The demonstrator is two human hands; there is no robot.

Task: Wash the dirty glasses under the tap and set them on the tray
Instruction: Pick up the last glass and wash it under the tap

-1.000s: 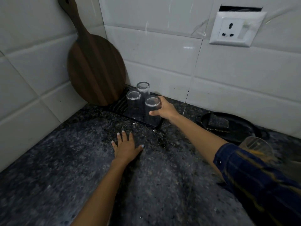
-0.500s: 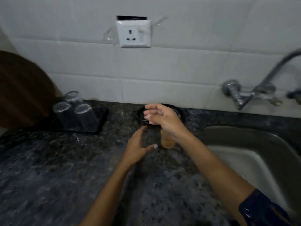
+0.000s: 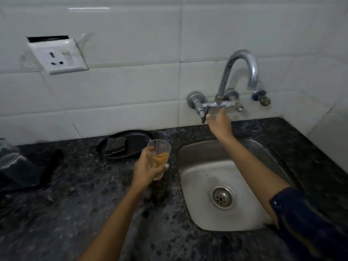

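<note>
Head view: the left hand (image 3: 146, 169) is raised above the dark speckled worktop (image 3: 56, 213), just left of the steel sink (image 3: 197, 178), its fingers curled round a clear ribbed glass (image 3: 159, 155) that stands roughly upright and carries orange residue inside. The left forearm runs bare up from the lower edge of the frame. The right arm, in a dark blue sleeve (image 3: 308, 223) pushed up the forearm, stretches across the sink to the wall-mounted tap (image 3: 239, 72); the right hand (image 3: 219, 122) is at the tap's lever with its fingers extended, though whether they grip the lever cannot be told. At the far left edge a dark tray (image 3: 47, 162) holds clear glasses, blurred. No writing or brand can be read anywhere.
</note>
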